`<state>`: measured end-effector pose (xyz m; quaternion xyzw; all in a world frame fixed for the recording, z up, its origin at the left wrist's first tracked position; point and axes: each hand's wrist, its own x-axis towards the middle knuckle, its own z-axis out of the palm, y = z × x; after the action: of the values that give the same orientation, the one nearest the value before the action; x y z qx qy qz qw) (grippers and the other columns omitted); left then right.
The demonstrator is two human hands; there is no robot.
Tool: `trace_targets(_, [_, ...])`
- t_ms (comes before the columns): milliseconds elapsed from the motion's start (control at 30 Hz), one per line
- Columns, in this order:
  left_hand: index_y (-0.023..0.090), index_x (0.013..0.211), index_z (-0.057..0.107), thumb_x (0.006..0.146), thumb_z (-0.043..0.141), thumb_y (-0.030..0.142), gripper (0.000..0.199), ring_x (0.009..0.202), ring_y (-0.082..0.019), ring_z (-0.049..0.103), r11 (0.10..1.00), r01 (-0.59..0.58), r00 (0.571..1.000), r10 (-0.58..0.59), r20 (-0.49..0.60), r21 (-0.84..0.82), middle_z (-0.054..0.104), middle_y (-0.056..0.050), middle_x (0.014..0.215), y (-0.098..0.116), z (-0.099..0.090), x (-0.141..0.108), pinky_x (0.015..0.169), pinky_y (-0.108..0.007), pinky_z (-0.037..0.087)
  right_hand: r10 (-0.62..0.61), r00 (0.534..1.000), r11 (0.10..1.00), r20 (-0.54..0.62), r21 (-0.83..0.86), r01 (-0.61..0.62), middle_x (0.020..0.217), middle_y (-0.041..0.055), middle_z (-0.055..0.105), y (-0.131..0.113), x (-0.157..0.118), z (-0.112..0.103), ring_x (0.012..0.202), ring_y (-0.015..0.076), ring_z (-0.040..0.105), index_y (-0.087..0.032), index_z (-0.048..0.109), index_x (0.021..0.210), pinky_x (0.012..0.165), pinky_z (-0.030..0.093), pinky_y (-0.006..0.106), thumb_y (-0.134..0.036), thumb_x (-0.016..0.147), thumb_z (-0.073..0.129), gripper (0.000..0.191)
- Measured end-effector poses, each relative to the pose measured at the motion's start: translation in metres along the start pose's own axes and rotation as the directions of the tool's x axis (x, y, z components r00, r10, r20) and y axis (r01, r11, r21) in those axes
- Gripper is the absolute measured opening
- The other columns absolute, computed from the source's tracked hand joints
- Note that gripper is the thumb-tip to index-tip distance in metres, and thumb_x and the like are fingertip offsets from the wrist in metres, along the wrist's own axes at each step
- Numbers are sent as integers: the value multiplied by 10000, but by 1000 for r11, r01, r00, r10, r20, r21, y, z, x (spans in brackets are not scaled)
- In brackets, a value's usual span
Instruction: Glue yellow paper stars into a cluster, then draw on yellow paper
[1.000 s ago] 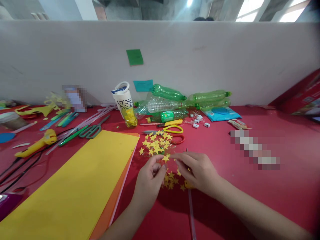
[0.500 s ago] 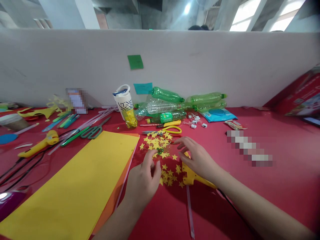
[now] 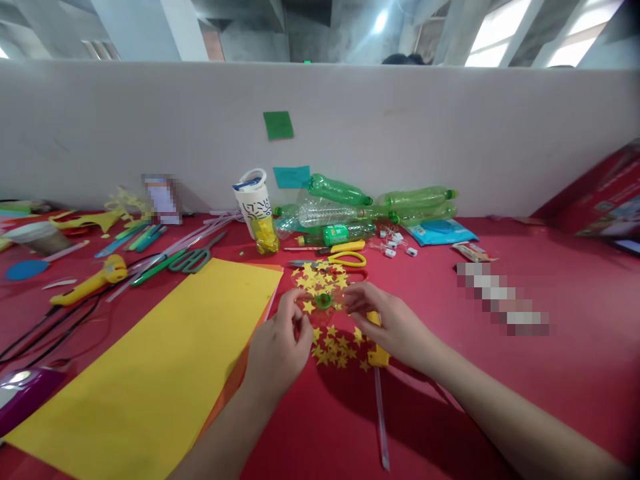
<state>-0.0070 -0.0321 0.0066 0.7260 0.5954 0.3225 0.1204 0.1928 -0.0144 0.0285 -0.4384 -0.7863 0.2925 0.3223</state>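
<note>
Between my hands is a clear plastic piece with a green ring (image 3: pixel 324 301) at its centre, above yellow paper stars (image 3: pixel 336 350). My left hand (image 3: pixel 281 340) has its fingers curled at the left side of the piece. My right hand (image 3: pixel 390 323) is at its right side, fingers bent and close together. Both hands appear to hold the edges of the clear piece, though its outline is faint. A yellow glue gun (image 3: pixel 379 353) lies partly hidden under my right hand, with a clear glue stick (image 3: pixel 381 420) pointing toward me.
Yellow paper sheets (image 3: pixel 150 360) lie at the left, beside another yellow glue gun (image 3: pixel 93 283) and green scissors (image 3: pixel 193 260). Behind the stars are yellow-handled scissors (image 3: pixel 350 259), plastic bottles (image 3: pixel 335 233) and a white cup (image 3: pixel 254 208). A blue packet (image 3: pixel 443 232) lies at the back right.
The green-ringed piece now shows more plainly between my hands. My left hand has moved slightly left, and my right hand now reaches the piece's right side. The view has shifted slightly.
</note>
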Motion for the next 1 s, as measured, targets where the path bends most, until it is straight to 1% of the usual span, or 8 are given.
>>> trace_targets(133, [229,1155,373,827,420,203,333,529,-111,468,1000,23,1000,-23,-8,-9,469,63,644,-1,-4,1,547,-218,353,-27,1000,998,-6,-51,27,989,52,620,-1,-2,-4,860,142,604,-208,496,1086,740,488,274,-104,825,484,282])
trace_targets(267, [223,1075,391,831,445,226,250,481,-99,430,992,25,999,-30,-35,-125,431,82,585,4,-14,-2,531,-207,351,-56,998,967,-39,-250,45,867,27,621,-5,-10,-14,684,124,576,-202,529,1038,630,444,245,-113,830,479,232])
trace_targets(333, [221,976,414,846,443,248,136,458,-92,404,974,-2,1000,-1,-14,-225,420,85,563,8,-17,-5,508,-198,336,-76,997,927,32,-366,82,797,15,598,-8,-16,-15,647,121,540,-192,561,931,597,408,236,-121,832,485,143])
trace_targets(400, [218,836,445,857,437,272,59,466,-90,388,964,-48,997,60,38,-261,408,74,557,11,-16,-9,495,-199,309,-117,980,864,158,-471,179,767,20,577,-10,-21,-10,685,136,520,-178,573,805,612,385,244,-135,823,514,76])
trace_targets(467, [208,721,461,861,431,288,164,495,-96,385,966,-90,988,118,104,-242,407,58,559,13,-13,-11,509,-209,292,-154,958,782,242,-563,268,761,35,565,-10,-25,0,722,154,497,-166,575,728,645,366,267,-149,812,545,90])
trace_targets(567, [200,665,475,863,410,295,229,521,-109,386,965,-88,969,141,204,-247,426,42,563,16,-6,-14,526,-218,281,-182,950,680,252,-666,307,769,49,552,-5,-25,17,736,171,466,-155,585,704,670,331,304,-172,814,556,115])
trace_targets(767, [197,623,463,842,423,276,236,506,-110,365,955,-38,967,109,232,-294,408,44,546,16,3,-14,494,-217,236,-213,946,600,244,-732,323,739,39,531,10,-20,35,741,185,437,-164,580,671,653,276,331,-171,780,595,111])
trace_targets(1000, [199,618,486,826,446,302,235,510,-120,376,957,31,956,56,288,-288,418,40,538,12,10,-14,496,-225,236,-239,937,577,256,-738,349,734,39,542,20,-19,34,716,178,438,-168,578,673,654,268,328,-144,807,566,136])
